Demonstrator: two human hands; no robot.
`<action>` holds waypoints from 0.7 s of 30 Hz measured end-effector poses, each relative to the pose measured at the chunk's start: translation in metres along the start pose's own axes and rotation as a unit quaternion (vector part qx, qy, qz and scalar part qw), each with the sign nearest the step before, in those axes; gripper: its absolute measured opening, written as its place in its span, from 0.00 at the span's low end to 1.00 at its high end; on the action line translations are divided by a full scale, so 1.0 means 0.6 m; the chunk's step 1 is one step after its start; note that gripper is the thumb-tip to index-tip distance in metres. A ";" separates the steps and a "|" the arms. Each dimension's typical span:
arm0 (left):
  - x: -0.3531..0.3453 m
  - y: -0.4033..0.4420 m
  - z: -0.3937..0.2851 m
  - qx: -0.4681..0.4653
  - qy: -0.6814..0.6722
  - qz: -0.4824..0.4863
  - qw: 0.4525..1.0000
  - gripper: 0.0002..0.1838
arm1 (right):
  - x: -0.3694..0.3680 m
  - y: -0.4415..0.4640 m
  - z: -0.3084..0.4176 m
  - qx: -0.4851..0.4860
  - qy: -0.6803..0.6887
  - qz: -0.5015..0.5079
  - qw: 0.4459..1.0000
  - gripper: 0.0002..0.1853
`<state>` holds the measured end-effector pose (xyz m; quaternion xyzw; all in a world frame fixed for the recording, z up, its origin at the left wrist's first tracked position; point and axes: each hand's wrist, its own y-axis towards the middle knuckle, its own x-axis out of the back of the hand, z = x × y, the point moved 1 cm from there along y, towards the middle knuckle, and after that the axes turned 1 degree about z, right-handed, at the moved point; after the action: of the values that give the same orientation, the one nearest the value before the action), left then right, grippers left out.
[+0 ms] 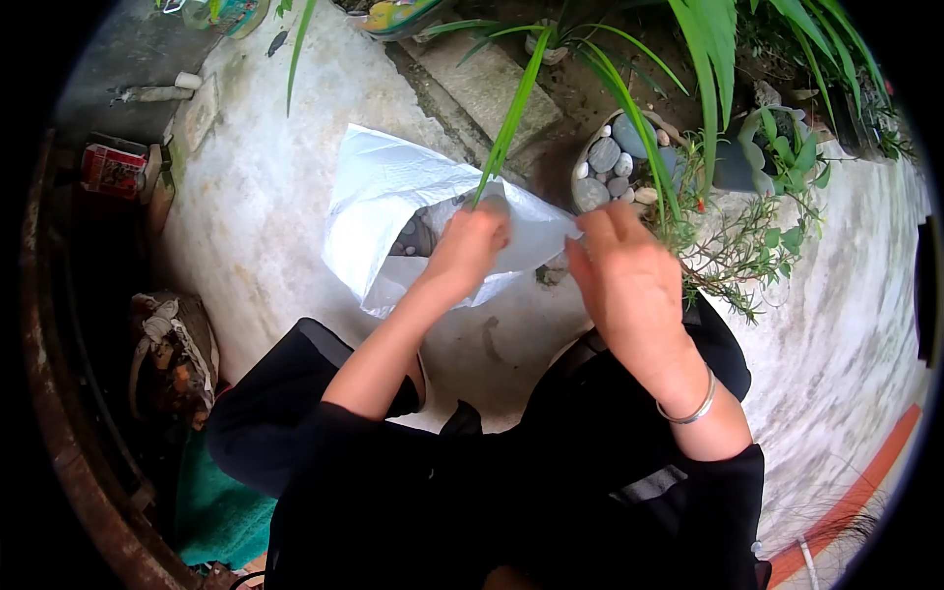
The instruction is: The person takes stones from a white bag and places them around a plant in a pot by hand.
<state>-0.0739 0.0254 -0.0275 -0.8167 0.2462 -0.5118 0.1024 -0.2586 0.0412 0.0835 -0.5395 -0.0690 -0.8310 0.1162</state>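
Observation:
A white plastic bag (359,216) lies on the ground with its mouth open toward me. Inside it, grey stones (415,239) show through the opening. My left hand (470,241) is over the bag's mouth, its fingers curled around what looks like a grey stone (497,206), blurred. At the bag's right corner, my right hand (629,270) pinches the edge between thumb and fingers and pulls it taut. Just beyond my right hand stands a round pot (577,177) holding smooth grey and white stones (603,155). A long green leaf (511,123) hangs across the bag.
Potted plants with long leaves (703,69) crowd the back right, and a small leafy plant (733,261) spreads beside my right hand. A concrete slab (492,84) lies behind the bag. At left are a red box (115,167) and a worn container (177,354).

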 end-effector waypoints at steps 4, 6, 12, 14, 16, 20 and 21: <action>0.048 0.014 -0.078 -0.039 -0.395 -0.079 0.914 0.06 | -0.001 -0.005 -0.018 -0.068 -0.082 0.018 0.994 0.13; 0.047 0.046 -0.099 -0.062 -0.446 -0.113 0.886 0.07 | 0.002 -0.008 -0.026 -0.059 -0.091 0.034 0.994 0.15; 0.029 0.104 -0.156 -0.132 -0.388 -0.147 0.900 0.04 | 0.014 -0.021 -0.018 -0.090 -0.156 0.116 0.977 0.15; 0.015 0.101 -0.169 -0.122 -0.370 -0.121 0.913 0.04 | 0.013 -0.023 -0.021 -0.085 -0.165 0.135 0.973 0.15; -0.012 0.107 -0.179 -0.147 -0.379 -0.165 0.899 0.04 | 0.010 -0.027 -0.027 -0.054 -0.166 0.134 0.975 0.15; -0.032 0.105 -0.208 -0.124 -0.441 -0.188 0.869 0.03 | 0.010 -0.026 -0.027 -0.060 -0.157 0.144 0.975 0.15; -0.039 0.108 -0.212 -0.132 -0.415 -0.200 0.878 0.03 | 0.007 -0.027 -0.031 -0.061 -0.156 0.154 0.974 0.15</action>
<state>-0.2141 -0.0073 -0.0150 -0.9920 0.0778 -0.0978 -0.0179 -0.2812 0.0517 0.0798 -0.6728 0.0485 -0.7114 0.1971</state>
